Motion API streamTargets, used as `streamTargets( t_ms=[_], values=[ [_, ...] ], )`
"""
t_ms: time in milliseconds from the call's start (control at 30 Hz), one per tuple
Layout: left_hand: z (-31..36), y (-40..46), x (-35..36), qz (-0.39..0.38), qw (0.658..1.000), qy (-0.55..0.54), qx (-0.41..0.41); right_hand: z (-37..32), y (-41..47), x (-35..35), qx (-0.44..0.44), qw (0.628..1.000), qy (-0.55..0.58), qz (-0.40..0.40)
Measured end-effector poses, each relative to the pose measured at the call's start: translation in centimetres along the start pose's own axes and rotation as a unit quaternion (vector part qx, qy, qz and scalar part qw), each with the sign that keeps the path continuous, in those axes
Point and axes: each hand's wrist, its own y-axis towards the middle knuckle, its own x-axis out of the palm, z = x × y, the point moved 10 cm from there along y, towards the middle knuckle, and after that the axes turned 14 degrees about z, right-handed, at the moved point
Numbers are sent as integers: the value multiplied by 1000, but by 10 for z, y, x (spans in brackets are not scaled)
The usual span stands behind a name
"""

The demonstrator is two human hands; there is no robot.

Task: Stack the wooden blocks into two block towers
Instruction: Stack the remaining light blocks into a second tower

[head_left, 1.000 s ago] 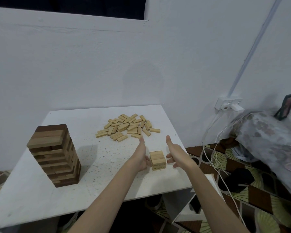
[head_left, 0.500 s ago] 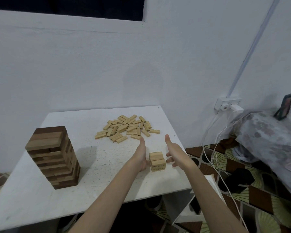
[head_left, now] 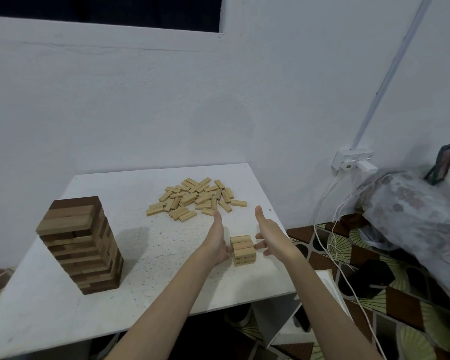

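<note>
Fingers of both hands extended, gripping nothing. Left hand (head_left: 217,244) edge-on, its fingers at the left side of the short pale tower (head_left: 242,250); contact looks likely, not certain. Right hand (head_left: 272,236) just right of the short pale tower, thumb up, fingertips near its right face with a small gap showing.

Short pale tower: only a few layers high, near the front right edge of the white surface (head_left: 50,313). Layers sit a little unevenly, so the hands are probably squaring it up.

Loose pile of pale blocks (head_left: 196,198) lies behind the short pale tower, toward the wall. Many pieces, none stacked.

Dark-and-light tall tower (head_left: 79,245) stands well to the left of the short pale tower, upright, many layers, appears complete.

Progress judged: one tower done, second barely begun. Most of the pile is yet to be placed.
</note>
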Motion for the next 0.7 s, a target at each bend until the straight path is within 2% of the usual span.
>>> streamTargets(
  t_ms=[100, 167, 233, 300, 367, 500, 700],
  values=[
    [0, 24, -12, 34, 996, 76, 40, -1, 6, -4, -35, 999, -18, 2],
    [12, 42, -21, 63, 963, 216, 150, -5, 10, -5, -98, 992, -81, -16],
    [18, 50, -14, 46, 877, 394, 272, -9, 9, 0, -175, 969, -168, -43],
    [10, 52, -4, 23, 788, 520, 329, -9, 9, 10, -225, 943, -238, -57],
    [2, 57, 1, 16, 739, 575, 351, -5, 10, 20, -251, 920, -293, -66],
    [1, 63, 9, 23, 694, 604, 391, -4, 15, 29, -293, 887, -352, -58],
    [7, 59, 19, 34, 672, 604, 428, -1, 23, 31, -301, 880, -364, -54]
  ],
)
